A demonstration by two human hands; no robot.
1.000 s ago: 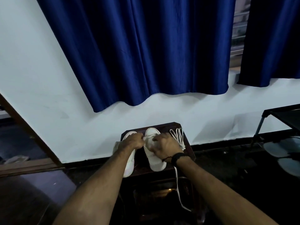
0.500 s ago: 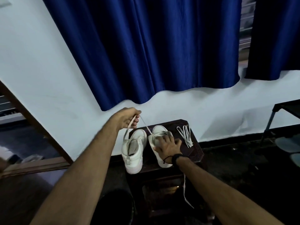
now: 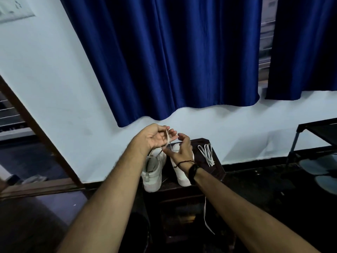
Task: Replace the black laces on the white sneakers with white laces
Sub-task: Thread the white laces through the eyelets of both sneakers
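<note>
The curtain (image 3: 164,57) is smooth blue cloth with a slight sheen. Below it, the wall (image 3: 54,88) is matt painted plaster. The table (image 3: 217,161) is dark glossy wood. The sneakers (image 3: 154,172) are smooth white; the laces (image 3: 207,154) are flat woven cloth.

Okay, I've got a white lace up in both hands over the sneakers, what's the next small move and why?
Probably feed the lace end down into the next eyelet of the left sneaker. The white lace runs from that shoe up to the left hand, with the right hand pinching it lower down. Both hands hold it above the shoes; which eyelet is next is too small to tell.
</note>
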